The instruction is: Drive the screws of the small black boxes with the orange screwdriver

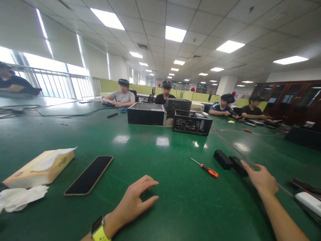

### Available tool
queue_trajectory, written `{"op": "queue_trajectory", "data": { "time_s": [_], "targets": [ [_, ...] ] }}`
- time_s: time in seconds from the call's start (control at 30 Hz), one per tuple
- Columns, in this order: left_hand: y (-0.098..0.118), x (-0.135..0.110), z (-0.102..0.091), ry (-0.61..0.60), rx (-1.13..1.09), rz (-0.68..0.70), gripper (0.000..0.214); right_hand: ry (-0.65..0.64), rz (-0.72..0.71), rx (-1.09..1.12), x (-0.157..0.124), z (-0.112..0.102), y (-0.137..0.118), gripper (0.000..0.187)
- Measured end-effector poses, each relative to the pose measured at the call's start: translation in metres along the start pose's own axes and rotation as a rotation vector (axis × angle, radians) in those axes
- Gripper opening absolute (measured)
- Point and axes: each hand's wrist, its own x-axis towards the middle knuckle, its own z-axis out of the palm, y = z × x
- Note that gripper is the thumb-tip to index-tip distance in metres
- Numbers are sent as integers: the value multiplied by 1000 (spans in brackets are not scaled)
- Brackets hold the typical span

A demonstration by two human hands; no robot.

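My left hand rests on the green table with its fingers loosely curled and apart, holding nothing; a watch with a yellow strap is on its wrist. My right hand reaches forward, its fingertips touching the nearer of two small black boxes, the other black box lying just to the left. An orange-handled screwdriver lies between my hands. A dark phone lies face up to the left of my left hand.
A tissue box and crumpled tissue sit at the left. Open computer cases stand mid-table. Several people sit along the far side. Cables run at the far left; a white device lies at the right edge.
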Motion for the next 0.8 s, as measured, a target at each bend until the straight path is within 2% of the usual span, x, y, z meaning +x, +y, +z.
{"op": "queue_trajectory", "data": {
  "time_s": [0.1,0.2,0.33,0.43,0.5,0.6,0.7,0.8],
  "targets": [
    [1,0,1,-18,-13,0,29,-38,-93,-17,-12,4,-22,90],
    [3,-1,2,-53,-16,-6,27,-90,-170,-26,-23,20,-40,87],
    [3,-1,3,-75,2,-12,28,-109,-192,-14,-31,37,-51,80],
    [3,-1,3,-65,16,-6,28,-85,-209,49,-36,34,-53,73],
    [3,-1,3,-53,24,-6,28,-89,-284,131,-45,29,-58,71],
    [4,0,2,-10,30,-6,32,-196,-524,286,-82,25,-72,67],
    [5,0,0,57,46,-7,49,-423,-828,407,-141,31,-93,60],
    [3,0,-3,81,71,-17,70,-622,-1061,446,-201,38,-112,53]
  ]
}}
